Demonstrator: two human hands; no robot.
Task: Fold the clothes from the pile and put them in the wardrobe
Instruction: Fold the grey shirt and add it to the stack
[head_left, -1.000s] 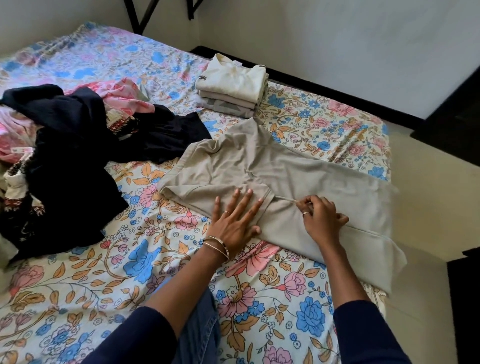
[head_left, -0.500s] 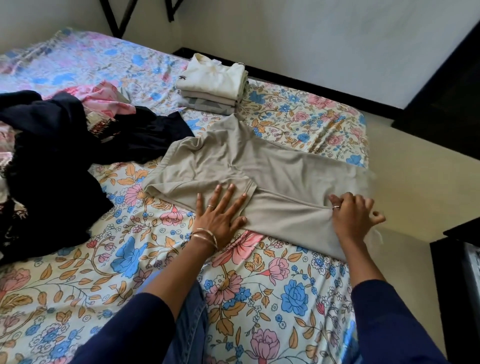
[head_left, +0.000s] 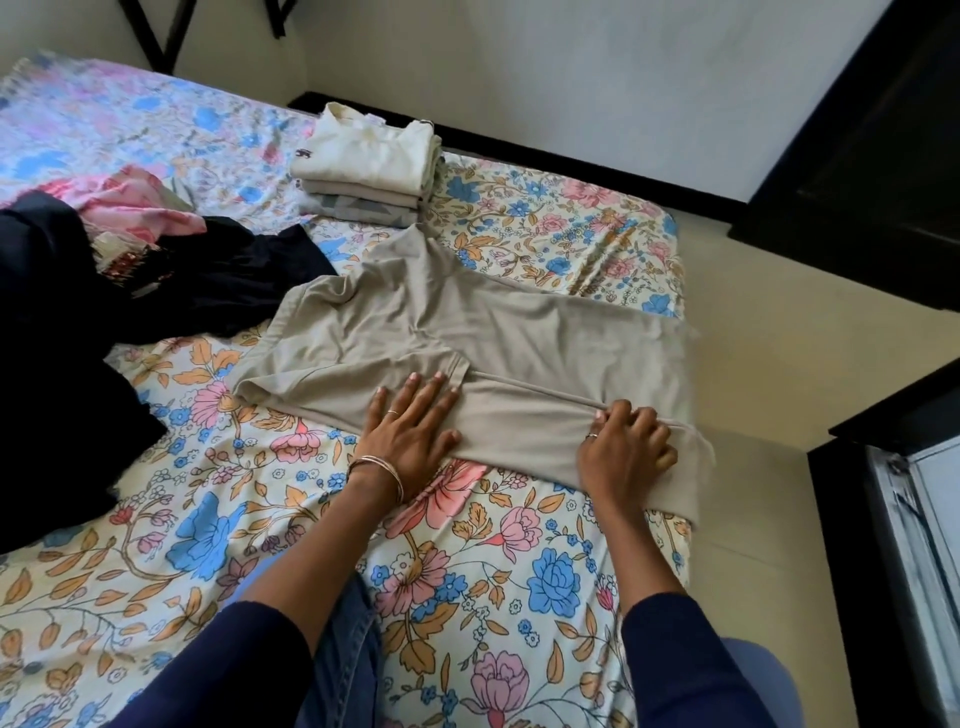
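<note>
three garments are sitting in a folded stack (head_left: 363, 166) while the flat left hand (head_left: 410, 431) and the right hand (head_left: 626, 449), curled down onto the cloth, are creasing the beige t-shirt (head_left: 467, 332), with the unfolded pile (head_left: 104, 291) waiting.

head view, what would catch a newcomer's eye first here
Most striking is the beige garment spread over the floral bedsheet at the centre, with the left hand pressed flat on it and the right hand bunching its near edge. Behind it sits a neat folded stack; a dark unfolded pile fills the left.
</note>
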